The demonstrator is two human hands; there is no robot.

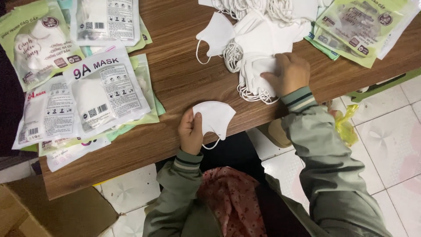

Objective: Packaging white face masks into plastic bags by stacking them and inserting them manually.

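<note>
Holding a folded white mask (215, 117) by its edge, the left hand (190, 131) keeps its grip closed on it, thumb on top, at the near edge of the wooden tabletop (175, 74); one ear loop dangles below the edge. The right hand (289, 72) rests on a pile of white masks (254, 48) farther back, fingers curled over the top piece, though whether they pinch it cannot be told. Sealed mask packets (105, 87) lie stacked to the left, more packets (355, 26) at the far right. A cardboard box (48, 210) sits on the tiled floor (386, 140).
</note>
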